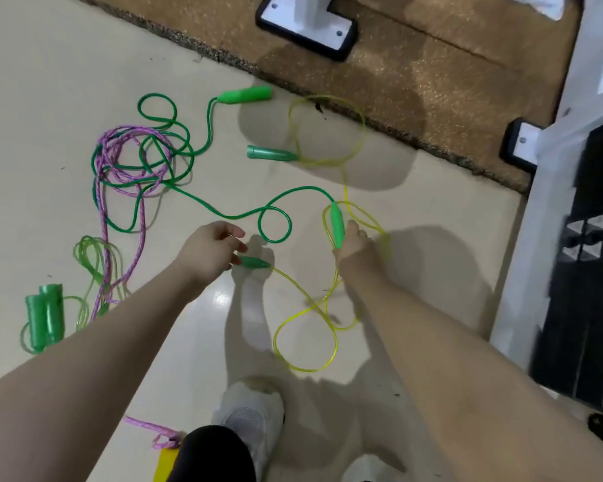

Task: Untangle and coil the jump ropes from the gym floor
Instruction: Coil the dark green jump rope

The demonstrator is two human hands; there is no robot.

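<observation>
No containers in view; all ropes lie loose on the cream gym floor (49, 81).

Right hand (354, 243): fingers curled round the lower end of a bright green handle (337, 224), which belongs to the dark green rope (202, 208). That rope runs left from the handle through a small loop, then into a tangle at upper left. Its other handle (246, 95) lies near the mat edge.

Left hand (209, 250): fingers relaxed and spread, holding nothing, fingertips touching or just above a dark green handle (255, 262); contact cannot be told. This handle belongs to the yellow rope (305, 337), which loops between the two arms, crosses itself, passes under the right hand and runs up to a second loop near a teal-green handle (272, 153).

Tangle: pink braided rope (119, 168) is interlaced with the dark green rope; one pink strand trails down-left, and a pink end (157, 434) lies by the foot.

Far left: a pale green rope (91, 259), loosely coiled, with two green handles (46, 316) side by side.

Surroundings: brown mat (449, 81) bounds the floor at top; white equipment feet (307, 26) stand on it. White frame with black weight stack (592, 290) at right edge. White shoe (255, 412) at bottom centre. Open floor lies upper left.
</observation>
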